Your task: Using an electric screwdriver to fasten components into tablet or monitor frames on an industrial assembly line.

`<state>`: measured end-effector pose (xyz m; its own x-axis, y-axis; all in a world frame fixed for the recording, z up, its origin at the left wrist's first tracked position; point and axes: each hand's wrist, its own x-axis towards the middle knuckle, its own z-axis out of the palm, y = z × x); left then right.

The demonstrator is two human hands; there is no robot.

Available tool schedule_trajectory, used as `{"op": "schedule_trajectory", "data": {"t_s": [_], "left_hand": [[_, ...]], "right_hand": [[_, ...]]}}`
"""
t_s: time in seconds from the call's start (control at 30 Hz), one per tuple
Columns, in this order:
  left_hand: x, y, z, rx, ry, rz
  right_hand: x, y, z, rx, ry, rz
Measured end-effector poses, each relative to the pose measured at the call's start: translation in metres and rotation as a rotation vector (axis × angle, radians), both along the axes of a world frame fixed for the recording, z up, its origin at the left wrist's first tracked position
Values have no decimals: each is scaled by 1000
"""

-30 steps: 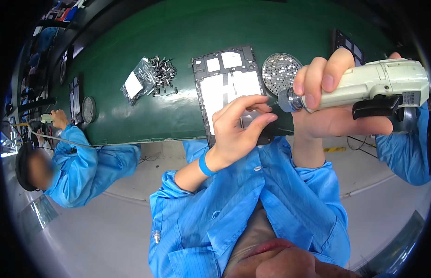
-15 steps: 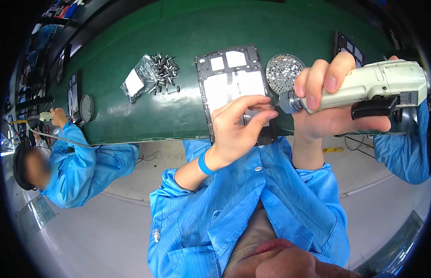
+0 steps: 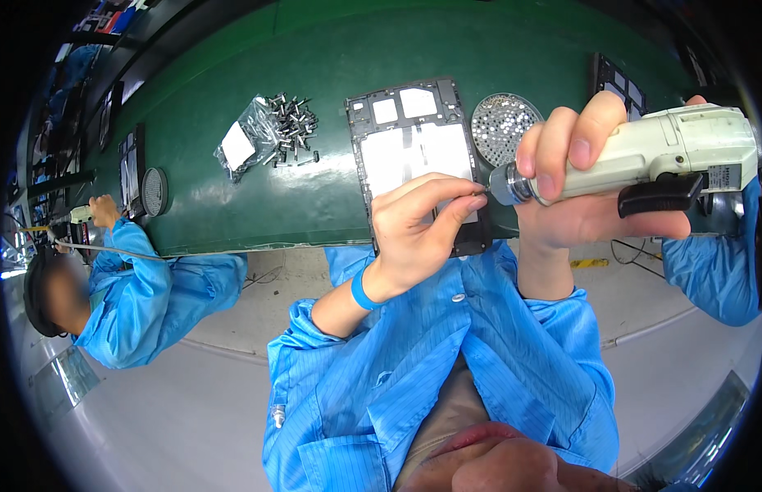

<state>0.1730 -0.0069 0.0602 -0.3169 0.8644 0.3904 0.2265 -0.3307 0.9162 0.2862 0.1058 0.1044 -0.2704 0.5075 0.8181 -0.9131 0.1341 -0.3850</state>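
Observation:
My right hand (image 3: 561,221) is wrapped round a pale electric screwdriver (image 3: 659,139) with a black lever, held level with its nose to the left. Thumb and forefinger of my left hand (image 3: 415,223) are pinched together right at the screwdriver's tip. Whatever lies between them is too small to make out. Beneath my left hand, a flat black device frame (image 3: 373,123) with white panels rests on the green table. A round dish (image 3: 513,97) of small shiny pieces stands just right of the frame, behind the screwdriver's nose.
Left of the frame lie a clear plastic bag (image 3: 254,123) and a pile of small black parts (image 3: 296,131). Another round dish (image 3: 154,192) and frame (image 3: 130,168) are farther left, near a co-worker in blue (image 3: 139,303). Another blue sleeve (image 3: 713,275) shows at right.
The screwdriver has shifted slightly left, bringing its tip to my left fingertips. My left thumb and forefinger have closed together from a looser pinch.

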Motion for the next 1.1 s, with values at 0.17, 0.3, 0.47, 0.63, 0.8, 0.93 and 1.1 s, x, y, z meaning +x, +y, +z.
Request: {"op": "schedule_trajectory", "data": {"t_s": [0.17,0.3,0.47,0.63,0.8,0.93,1.1], "left_hand": [[1,-1,-6,-21,-175,-67],[-1,1,-2,-36,-282,-137],[-5,1,3,-55,-214,-184],[-7,0,4,-98,-275,-203],[0,-5,-1,-160,-563,-240],[0,-5,-3,-128,-634,-245],[-9,1,-3,-64,-398,-266]], "right_hand": [[-5,-2,1,2,-3,4],[-3,-4,3,2,-6,9],[-1,-5,7,52,-21,11],[0,-6,6,125,-41,-28],[-5,-10,4,78,-3,-68],[-5,-8,2,100,-9,-49],[-3,-5,5,100,-24,1]]}}
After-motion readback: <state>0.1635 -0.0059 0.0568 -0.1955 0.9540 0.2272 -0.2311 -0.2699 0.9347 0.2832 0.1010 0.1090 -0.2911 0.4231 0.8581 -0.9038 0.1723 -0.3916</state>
